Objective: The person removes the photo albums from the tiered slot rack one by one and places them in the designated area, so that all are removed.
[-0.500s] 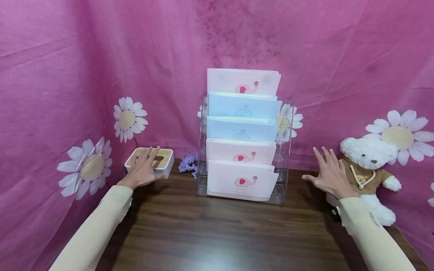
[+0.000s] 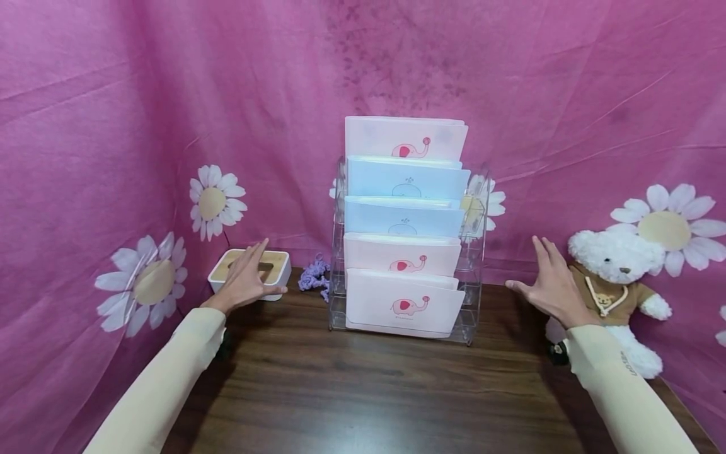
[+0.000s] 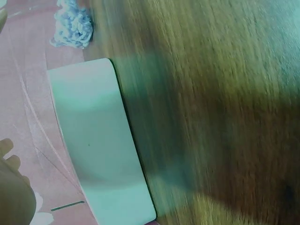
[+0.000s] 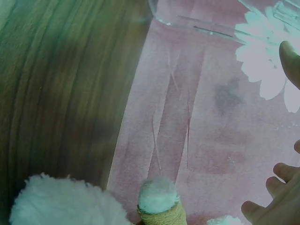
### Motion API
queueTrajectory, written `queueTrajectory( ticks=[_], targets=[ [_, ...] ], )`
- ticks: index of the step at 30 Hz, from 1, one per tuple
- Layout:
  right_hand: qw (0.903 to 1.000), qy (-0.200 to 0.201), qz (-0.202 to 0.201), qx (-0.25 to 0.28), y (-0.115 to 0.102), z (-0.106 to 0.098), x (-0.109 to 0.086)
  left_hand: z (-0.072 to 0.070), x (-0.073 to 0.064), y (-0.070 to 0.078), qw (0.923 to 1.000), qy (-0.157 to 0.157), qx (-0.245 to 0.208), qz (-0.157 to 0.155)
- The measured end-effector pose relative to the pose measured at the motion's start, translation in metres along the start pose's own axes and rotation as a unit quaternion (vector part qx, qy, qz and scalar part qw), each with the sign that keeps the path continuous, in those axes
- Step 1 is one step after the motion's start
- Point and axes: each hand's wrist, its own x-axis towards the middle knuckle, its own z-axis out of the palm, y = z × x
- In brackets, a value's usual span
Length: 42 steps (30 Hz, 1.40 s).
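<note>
At left, a person's left hand (image 2: 244,285) appears in front of a white box (image 2: 276,259) with a wooden top, its thumb spread wide of its extended fingers; whether they touch the box cannot be told. Just right of the box lies a bundle of purple yarn (image 2: 314,274). At centre, a clear stand (image 2: 469,323) on the dark wooden surface (image 2: 363,391) carries tiers of pink and blue folders (image 2: 404,302). Farther right, the right hand (image 2: 553,287) has extended fingers, thumb apart, beside a white teddy bear (image 2: 618,255) in a brown hoodie (image 2: 631,296).
</note>
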Motion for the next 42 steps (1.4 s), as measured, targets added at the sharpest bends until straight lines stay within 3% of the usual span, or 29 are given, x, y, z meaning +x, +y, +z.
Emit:
queueTrajectory(
  ticks=[10,17,26,32,35,37,39,42],
  targets=[
    [0.9979,0.011,-0.007,0.063,-0.007,-0.009,0.012,-0.002,0.003,0.004,0.9968,-0.02,-0.074,-0.024],
    [0.9944,0.014,0.014,0.104,-0.013,-0.015,0.019,-0.001,0.006,0.011,0.9905,-0.011,-0.134,-0.03],
    [0.9728,-0.002,0.055,0.225,-0.029,-0.02,0.028,0.0,0.012,0.023,0.968,-0.007,-0.247,-0.045],
    [0.9577,-0.021,0.058,0.281,-0.045,-0.022,0.042,0.003,0.014,0.031,0.9605,0.005,-0.275,-0.041],
    [0.9459,-0.011,0.055,0.32,-0.052,-0.023,0.048,0.004,0.015,0.036,0.956,0.006,-0.291,-0.039],
    [0.9316,-0.001,0.049,0.36,-0.056,-0.024,0.053,0.005,0.014,0.04,0.9541,0.006,-0.297,-0.037],
    [0.9085,0.006,0.045,0.415,-0.06,-0.025,0.059,0.006,0.014,0.043,0.9505,0.009,-0.309,-0.034],
    [0.8628,0.014,0.043,0.504,-0.066,-0.029,0.069,0.007,0.015,0.048,0.9457,0.011,-0.323,-0.031]
  ],
)
